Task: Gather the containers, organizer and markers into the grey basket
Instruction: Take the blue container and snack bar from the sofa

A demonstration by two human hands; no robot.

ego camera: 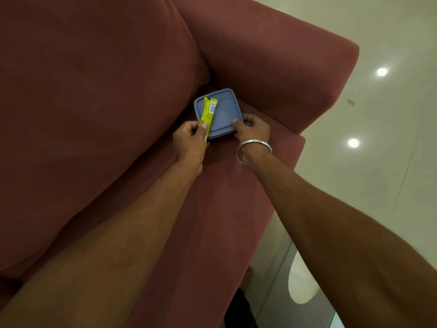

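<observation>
A square container with a blue-grey lid point(224, 112) sits on the sofa seat, in the corner by the armrest. A yellow marker pack point(208, 116) lies slanted across the lid's left side. My left hand point(189, 140) pinches the lower end of that pack between thumb and fingers. My right hand point(254, 131), with a metal bangle on the wrist, grips the container's near right corner, thumb on the lid and fingers curled round the edge. The grey basket and the organizer are out of view.
The dark red sofa point(224, 209) fills most of the view, with a big back cushion point(94, 102) at left and the armrest point(272, 67) behind the container. Glossy pale floor tiles point(378, 138) lie to the right.
</observation>
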